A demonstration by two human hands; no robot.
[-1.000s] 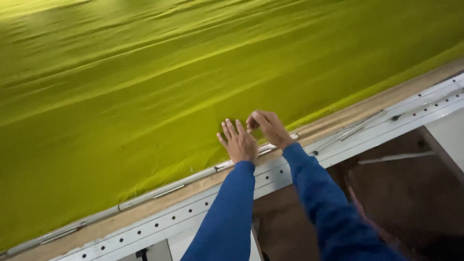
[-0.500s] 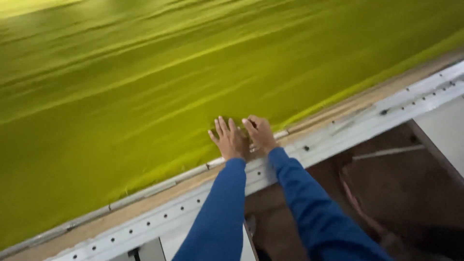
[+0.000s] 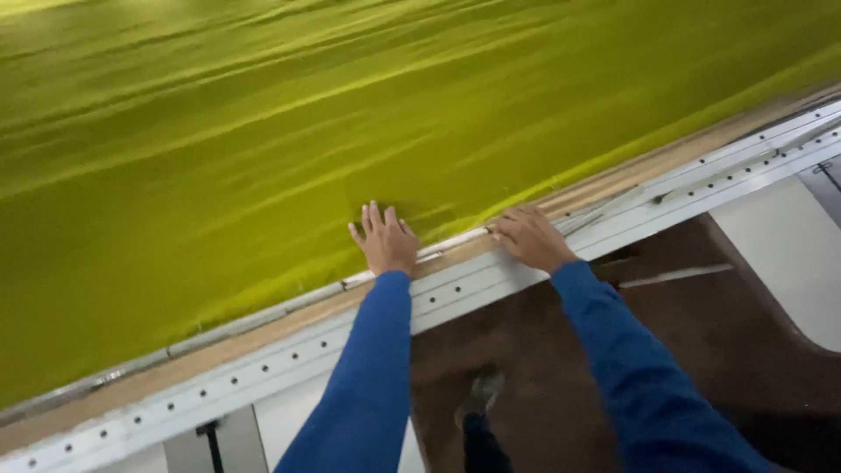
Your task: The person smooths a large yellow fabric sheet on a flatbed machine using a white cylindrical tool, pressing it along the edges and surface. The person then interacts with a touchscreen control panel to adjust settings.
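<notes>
A huge sheet of yellow-green cloth fills nearly the whole view, spread over a long table and running off the frame on three sides. It ripples in long soft waves across the far part; nearer the edge it lies flatter, though faint creases still run through it. Its near hem sits just inside the table's border, along a thin metal strip that follows the edge.

Below that comes the white rail, dotted with small holes, slanting up from lower left to upper right, with a bare tan band of tabletop between it and the cloth. Under the rail, dark brown floor and a pale panel at the right.

Now the hands, both in blue sleeves. The left hand lies flat, fingers spread wide, palm pressing on the cloth right at its hem; it holds nothing. The right hand sits a little apart to the right, fingers curled down onto the strip and the cloth's edge; whether it pinches the hem or only presses on it, I cannot tell.

As things lie, the cloth is already laid out and roughly lined up here; the waves further out are not yet smoothed.
</notes>
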